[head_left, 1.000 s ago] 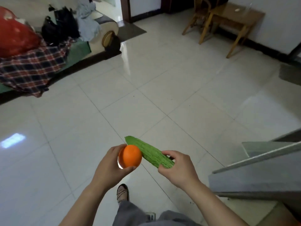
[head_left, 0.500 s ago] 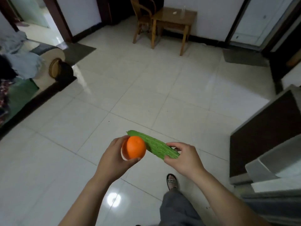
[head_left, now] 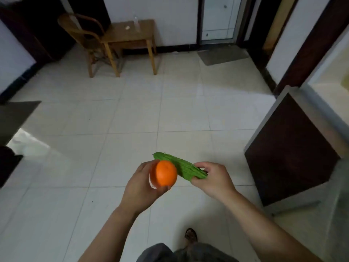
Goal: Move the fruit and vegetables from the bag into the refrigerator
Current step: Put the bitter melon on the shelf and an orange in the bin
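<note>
- A glossy floor of large white tiles [head_left: 132, 114] fills the room, bounded by white walls with dark skirting.
- At the far wall stands a small wooden table [head_left: 130, 33] with a clear plastic bottle [head_left: 136, 23] on top; a curved wooden chair [head_left: 88, 40] sits just beside it on the left.
- A grey doormat [head_left: 222, 54] lies before a pale door at the back.
- On the right, a dark brown panel with a light metal frame [head_left: 287, 148] juts into the floor space, near the right arm.
- The left hand [head_left: 140, 188] cups a round orange fruit [head_left: 166, 175], fingers curled around its back.
- The right hand [head_left: 213, 179] grips 1 end of a long, bumpy green bitter gourd [head_left: 181, 167], whose other end passes behind the orange.
- Both items are held in the air above the tiles; 1 sandalled foot [head_left: 191, 235] shows below.
</note>
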